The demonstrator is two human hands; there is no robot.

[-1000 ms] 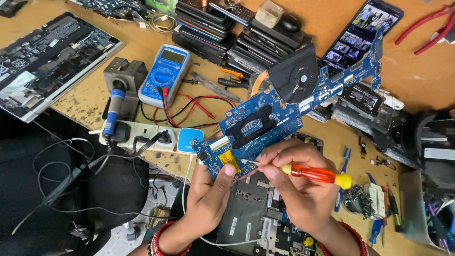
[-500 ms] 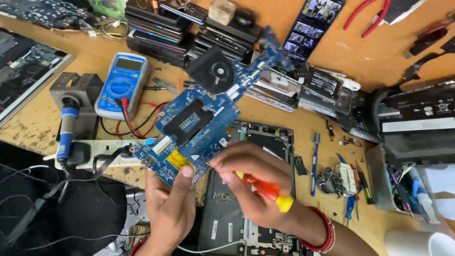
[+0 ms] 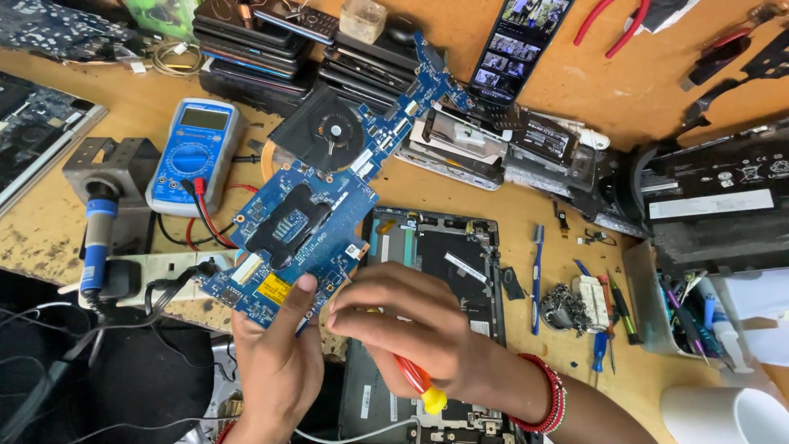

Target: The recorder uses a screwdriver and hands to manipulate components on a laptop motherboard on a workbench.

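Blue laptop circuit board held above the wooden table.
Left hand fingers clamp its lower edge; right hand fingers closed around a red-and-yellow screwdriver, beside that edge.

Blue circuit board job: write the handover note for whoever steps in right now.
Left hand grips the blue circuit board by its near edge, tilted up over the bench.
Right hand holds a red-and-yellow screwdriver; its tip is hidden behind the fingers, close to the board's near corner.
Black fan sits at the board's far end.
Open laptop base lies below.
Done: board lifted clear of the base.
Left: cannot tell which screws remain.
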